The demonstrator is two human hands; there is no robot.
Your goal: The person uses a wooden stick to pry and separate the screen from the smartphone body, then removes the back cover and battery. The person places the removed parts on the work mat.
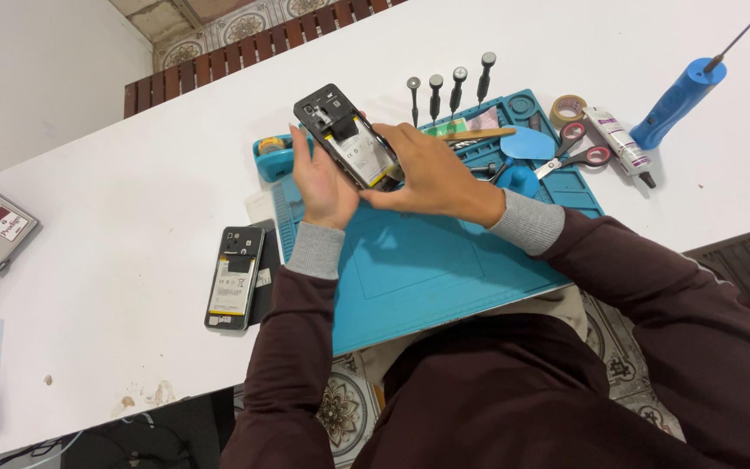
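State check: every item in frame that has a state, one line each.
Opened phone: back cover off, battery exposed, held tilted above the blue mat by both hands.
Left hand: gripping the phone's left edge.
Right hand: gripping the phone's lower end.
Second phone: back off, lying flat on the white table, untouched.
Screwdrivers: four, lying side by side at the mat's top edge.
Scissors: closed, on the mat.
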